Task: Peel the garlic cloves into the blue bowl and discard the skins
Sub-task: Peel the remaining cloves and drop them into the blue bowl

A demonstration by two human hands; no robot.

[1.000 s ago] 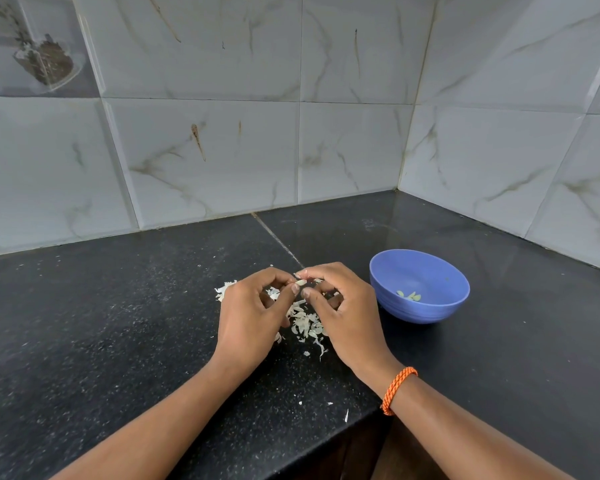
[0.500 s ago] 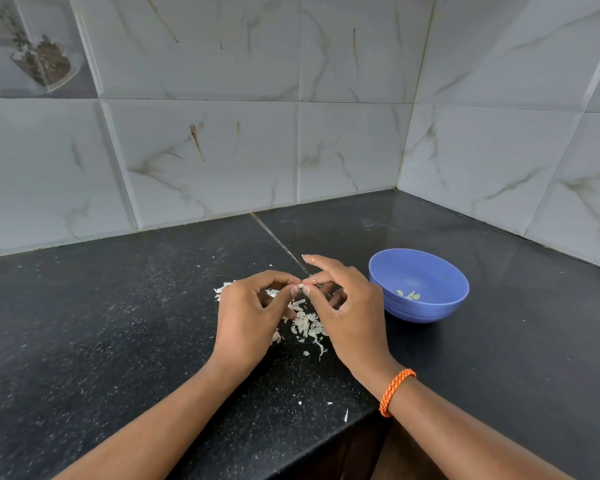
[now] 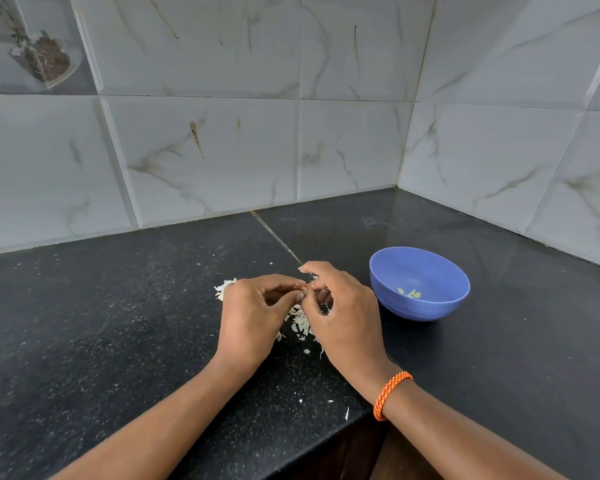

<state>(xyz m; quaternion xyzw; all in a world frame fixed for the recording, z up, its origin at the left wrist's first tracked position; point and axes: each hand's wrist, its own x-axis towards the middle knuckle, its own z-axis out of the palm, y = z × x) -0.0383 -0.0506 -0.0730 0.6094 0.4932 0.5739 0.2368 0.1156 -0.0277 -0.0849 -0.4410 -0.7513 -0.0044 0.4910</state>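
Fingertips [image 3: 300, 295] pinch garlic clove [image 3: 304, 289]; skins [image 3: 300, 323] lie beneath.

Both forearms enter from bottom edge, converging toward centre. Left hand [image 3: 248, 320]: back of hand up, fingers curled inward, thumb and index tip brought together at the meeting point w/ the other hand, pinching something too small to identify. Right hand [image 3: 343, 317]: back of hand up and angled left, thumb and one or more fingers pinched at the same point, index finger [image 3: 312, 268] raised and extended above the rest. Fingertips of the two hands touching or just beside each other; exact contact cannot be told. Wrists apart, both bent slightly inward. Right wrist carries an orange braided band [image 3: 390, 394]. Left wrist bare.
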